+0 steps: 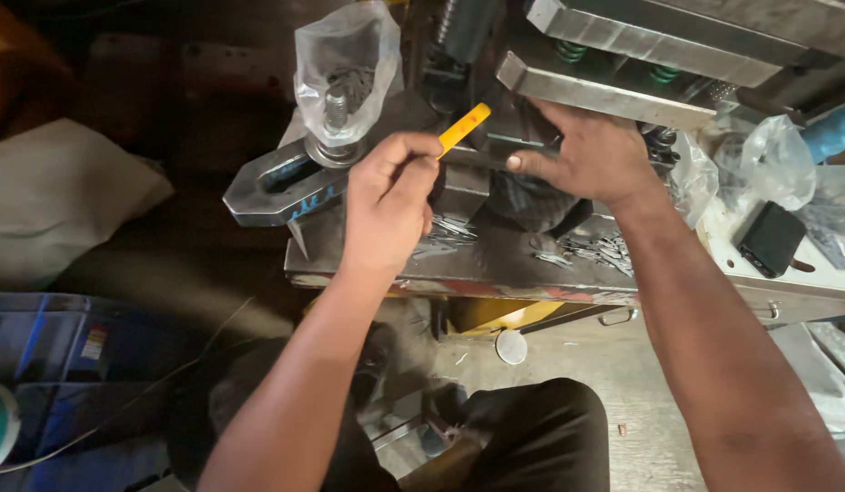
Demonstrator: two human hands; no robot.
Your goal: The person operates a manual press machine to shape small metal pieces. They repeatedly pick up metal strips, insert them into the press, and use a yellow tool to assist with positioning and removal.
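Note:
My left hand (389, 196) is closed around a thin yellow stick (463, 128), whose tip points up and right toward the dark die block (509, 137) of a metal press. My right hand (587, 155) rests on that die area just under the upper steel plate (596, 91), thumb stretched left toward the stick's tip, fingers spread on the metal. What lies under its palm is hidden. Small shiny metal pieces (591, 248) lie scattered on the steel base plate (395, 264) below both hands.
A slotted steel clamp (277, 187) with a bolt under a plastic bag (342, 73) sits left of the die. Clear plastic bags (778, 159) and a black box (771, 239) lie right. A blue crate (58, 346) stands lower left. My knees are below.

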